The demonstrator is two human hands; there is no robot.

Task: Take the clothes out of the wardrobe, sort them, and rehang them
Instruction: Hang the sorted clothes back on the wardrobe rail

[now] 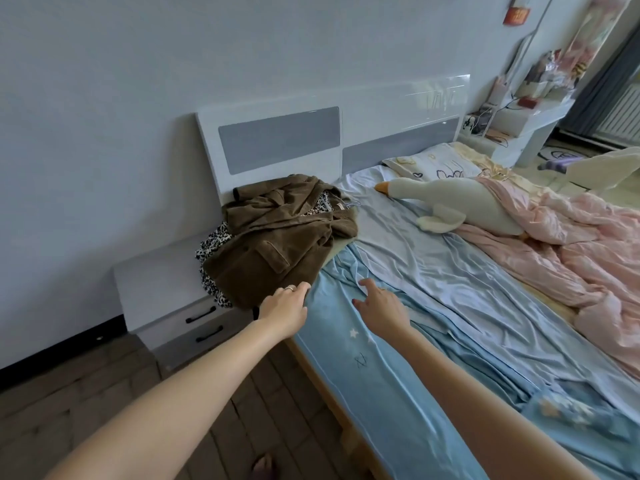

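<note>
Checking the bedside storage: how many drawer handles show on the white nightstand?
2: both black handles sit on the white nightstand front, upper handle above lower handle. The draped brown corduroy jacket may hide more.

Wall [104,98]: pale grey and plain, running behind the bed.
Floor [86,386]: dark wood planks, showing at lower left.
Headboard [277,140]: glossy white with grey inset panels, catching reflections at its right end.
Bed [433,289]: lying under a wrinkled light blue sheet.
Quilt [588,237]: pink, lying bunched on the bed's far side.
Goose toy [460,199]: white plush, lying near the pillow [433,164].
Nightstand [162,292]: white, two drawers with black handles, standing beside the bed.
Dresser [533,119]: white, sitting cluttered in the far corner.
Radiator [620,112]: white, standing at far right.
</note>
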